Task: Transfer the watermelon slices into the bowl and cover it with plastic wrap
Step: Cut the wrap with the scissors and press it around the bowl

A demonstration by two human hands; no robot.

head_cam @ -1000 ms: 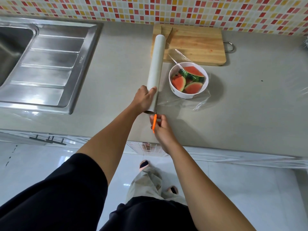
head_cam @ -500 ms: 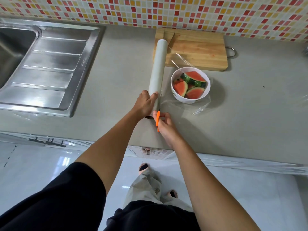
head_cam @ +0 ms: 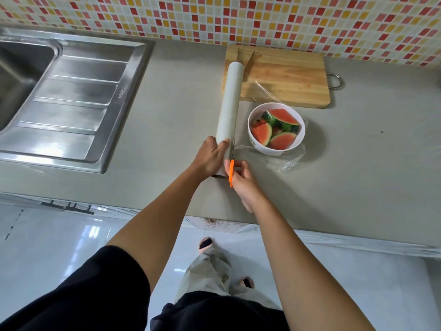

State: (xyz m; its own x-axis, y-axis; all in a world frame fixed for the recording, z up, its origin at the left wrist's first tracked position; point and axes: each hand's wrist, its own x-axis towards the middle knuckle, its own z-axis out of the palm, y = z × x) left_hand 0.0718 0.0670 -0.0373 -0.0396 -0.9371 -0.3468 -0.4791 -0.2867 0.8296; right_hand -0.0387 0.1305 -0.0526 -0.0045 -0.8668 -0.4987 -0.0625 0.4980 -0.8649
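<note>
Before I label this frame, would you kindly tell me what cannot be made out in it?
Head view:
- Orange-handled scissors: blades edge-on against the white plastic-wrap roll; open or closed, unclear.
- Clear film: too transparent to tell if it covers the white bowl.
- Steel sink: basin cut off by left edge.
- Left hand hides the roll's near end.

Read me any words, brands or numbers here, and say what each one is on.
Stamped mark on the stainless steel sink's drainboard: too small and blurred to read.
Dark marking on the white round bowl's side: too small to read.
No other text is visible.
</note>
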